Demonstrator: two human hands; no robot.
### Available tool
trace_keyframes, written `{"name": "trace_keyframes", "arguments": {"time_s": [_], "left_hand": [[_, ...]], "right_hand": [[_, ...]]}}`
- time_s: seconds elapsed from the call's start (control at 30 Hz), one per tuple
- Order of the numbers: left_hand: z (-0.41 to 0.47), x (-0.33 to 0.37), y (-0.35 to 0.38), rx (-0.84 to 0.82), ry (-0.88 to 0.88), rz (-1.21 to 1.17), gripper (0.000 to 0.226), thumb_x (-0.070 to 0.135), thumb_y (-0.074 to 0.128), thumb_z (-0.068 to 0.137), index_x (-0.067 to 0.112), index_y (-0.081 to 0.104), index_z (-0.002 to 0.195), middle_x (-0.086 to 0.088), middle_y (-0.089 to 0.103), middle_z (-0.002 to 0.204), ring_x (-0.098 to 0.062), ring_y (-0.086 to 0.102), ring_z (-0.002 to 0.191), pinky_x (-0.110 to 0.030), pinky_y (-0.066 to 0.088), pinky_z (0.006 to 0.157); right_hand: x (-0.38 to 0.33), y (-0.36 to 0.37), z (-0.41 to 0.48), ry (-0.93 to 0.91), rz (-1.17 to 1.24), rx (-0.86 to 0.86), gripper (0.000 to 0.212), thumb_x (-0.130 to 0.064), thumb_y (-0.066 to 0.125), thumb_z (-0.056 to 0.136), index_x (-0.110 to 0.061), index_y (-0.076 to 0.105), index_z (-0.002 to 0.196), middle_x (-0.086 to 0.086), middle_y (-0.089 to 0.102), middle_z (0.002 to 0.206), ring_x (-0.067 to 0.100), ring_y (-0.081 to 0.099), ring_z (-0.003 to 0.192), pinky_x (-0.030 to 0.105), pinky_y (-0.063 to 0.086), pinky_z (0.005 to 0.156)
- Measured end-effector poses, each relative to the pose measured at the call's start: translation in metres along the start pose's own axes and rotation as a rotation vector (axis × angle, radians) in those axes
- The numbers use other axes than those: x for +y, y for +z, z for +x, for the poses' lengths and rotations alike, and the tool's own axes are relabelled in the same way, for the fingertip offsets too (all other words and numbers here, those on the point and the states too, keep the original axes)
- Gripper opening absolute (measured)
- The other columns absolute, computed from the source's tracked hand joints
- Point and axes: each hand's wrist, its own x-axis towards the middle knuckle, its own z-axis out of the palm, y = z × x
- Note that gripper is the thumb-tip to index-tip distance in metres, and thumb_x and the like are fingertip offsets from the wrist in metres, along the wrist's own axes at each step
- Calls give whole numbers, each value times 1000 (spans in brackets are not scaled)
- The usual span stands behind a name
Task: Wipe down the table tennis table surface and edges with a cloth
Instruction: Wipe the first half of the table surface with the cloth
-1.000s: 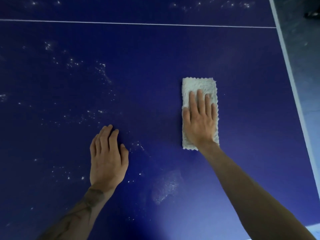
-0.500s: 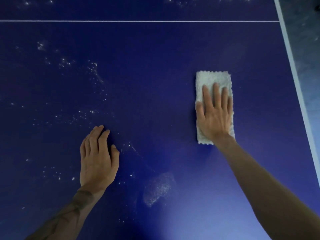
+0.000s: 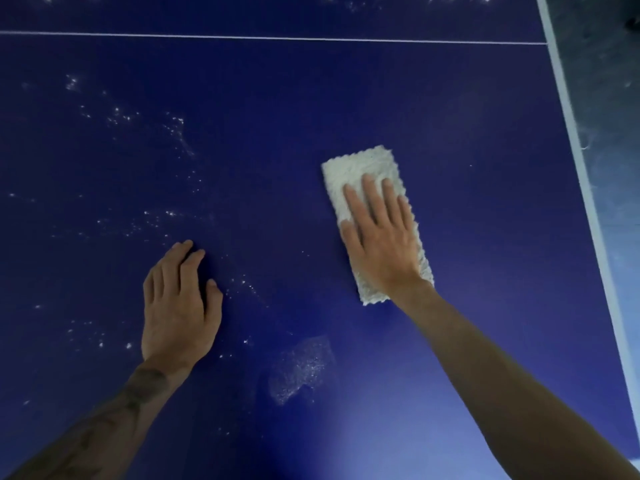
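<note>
Our right hand (image 3: 379, 237), fingers straight, presses folded white fluffy cloth (image 3: 363, 168) on dark blue table tennis table (image 3: 485, 237); left hand (image 3: 178, 306) flat, relaxed, holding nothing.

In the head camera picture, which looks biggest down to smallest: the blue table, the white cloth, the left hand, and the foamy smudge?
1. Biggest by far: blue table.
2. Next: white cloth and left hand. They look nearly alike. The cloth seems slightly longer, so I won't rank them.
3. Smallest: foamy smudge.
</note>
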Motion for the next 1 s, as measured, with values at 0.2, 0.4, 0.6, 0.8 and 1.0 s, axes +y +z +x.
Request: {"name": "trace_keyframes", "arguments": {"time_s": [0.2, 0.4, 0.6, 0.8, 1.0], "left_hand": [[-1, -4, 1, 2, 18, 5, 48, 27, 39, 103, 6, 44, 145, -10, 36, 159, -30, 35, 150, -48, 24, 127], [-3, -4, -1, 3, 43, 1, 45, 24, 40, 105, 4, 44, 146, -14, 38, 159, -32, 35, 150, -51, 25, 127], [-15, -5, -11, -35, 42, -56, 43, 15, 49, 107, 1, 46, 148, -16, 37, 161, -33, 35, 151, -55, 27, 126], [-90, -28, -18, -42, 149, 1, 46, 23, 43, 106, 3, 47, 147, -15, 39, 160, -32, 36, 149, -53, 32, 124], [-101, -44, -18, -52, 171, 57, 48, 26, 40, 106, 5, 46, 149, -13, 37, 160, -30, 31, 150, -30, 0, 130]], "right_hand": [[-71, 9, 1, 65, 85, -11, 63, -50, 14, 113, -31, 3, 172, 5, -7, 180, 32, -11, 165, 52, -2, 134], [-88, 28, -82, -295, 31, -39, 59, -48, 26, 114, -32, 21, 171, 2, 9, 180, 31, 1, 166, 52, 6, 134], [-40, 9, -71, 195, 60, -20, 63, -53, 15, 112, -36, 5, 171, 0, -3, 180, 27, -8, 166, 50, -1, 134], [-144, 34, -81, 12, 49, -9, 64, -50, 13, 112, -30, 5, 172, 7, -5, 180, 33, -9, 165, 52, -1, 134], [-119, 43, -143, -104, -2, -2, 61, -48, 30, 113, -31, 20, 171, 2, 11, 180, 30, 5, 166, 51, 8, 134]]}}
